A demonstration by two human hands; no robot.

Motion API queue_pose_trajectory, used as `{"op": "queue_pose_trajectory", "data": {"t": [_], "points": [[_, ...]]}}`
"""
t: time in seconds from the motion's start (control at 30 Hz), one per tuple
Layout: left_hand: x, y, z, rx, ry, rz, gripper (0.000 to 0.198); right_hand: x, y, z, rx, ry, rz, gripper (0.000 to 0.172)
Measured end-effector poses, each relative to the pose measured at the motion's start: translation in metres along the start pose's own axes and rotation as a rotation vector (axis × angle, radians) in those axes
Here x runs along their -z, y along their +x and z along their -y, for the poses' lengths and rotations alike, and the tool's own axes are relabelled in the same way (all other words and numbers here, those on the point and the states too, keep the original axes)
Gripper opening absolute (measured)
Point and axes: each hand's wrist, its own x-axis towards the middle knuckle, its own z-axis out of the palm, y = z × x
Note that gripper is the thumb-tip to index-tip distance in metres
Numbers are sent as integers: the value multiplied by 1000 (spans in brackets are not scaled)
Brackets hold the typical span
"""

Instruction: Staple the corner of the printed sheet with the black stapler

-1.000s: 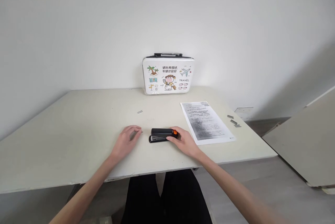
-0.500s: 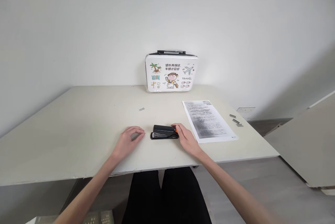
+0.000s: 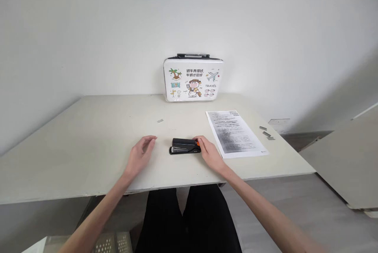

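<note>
A black stapler (image 3: pixel 184 147) with an orange part at its back end lies on the table, its front pointing left. My right hand (image 3: pixel 208 152) is closed round the stapler's back end. To the left of the stapler, my left hand (image 3: pixel 141 153) rests at the table with nothing in it, fingers curved and thumb apart from them. A small strip of staples (image 3: pixel 160 121) lies farther back on the table. Right of my right hand is a printed sheet of paper (image 3: pixel 236 134), lying flat.
Against the wall stands a white case (image 3: pixel 193 79) with cartoon prints and a black handle. Several staple strips (image 3: pixel 266 134) lie near the right edge of the pale table (image 3: pixel 73 142). Below the front edge, at lower left, is a perforated light container (image 3: pixel 109 244).
My left hand has shifted left and slightly farther from me, away from the stapler, and its fingers have opened a little. My right hand stays on the stapler.
</note>
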Motion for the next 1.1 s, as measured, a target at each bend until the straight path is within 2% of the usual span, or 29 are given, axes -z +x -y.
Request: {"op": "queue_pose_trajectory", "data": {"t": [0.57,0.7,0.83,0.9,1.0,1.1], "points": [[4,-2,-12,82,-150,-78,40,-1,1,1,-20,30,-19,46],[1,-10,-12,122,-267,-105,43,-1,-3,6,15,-3,32,37],[-2,-23,-19,163,-488,-79,38,-3,-6,9,48,-71,64,33],[-4,-25,-23,242,-629,-31,34,-5,-10,11,85,-81,28,26],[-11,-21,-27,447,-872,37,29,-7,-20,20,235,-133,-80,22],[-24,-12,-31,598,-1092,62,26,-8,-27,30,466,-214,-196,37]]}}
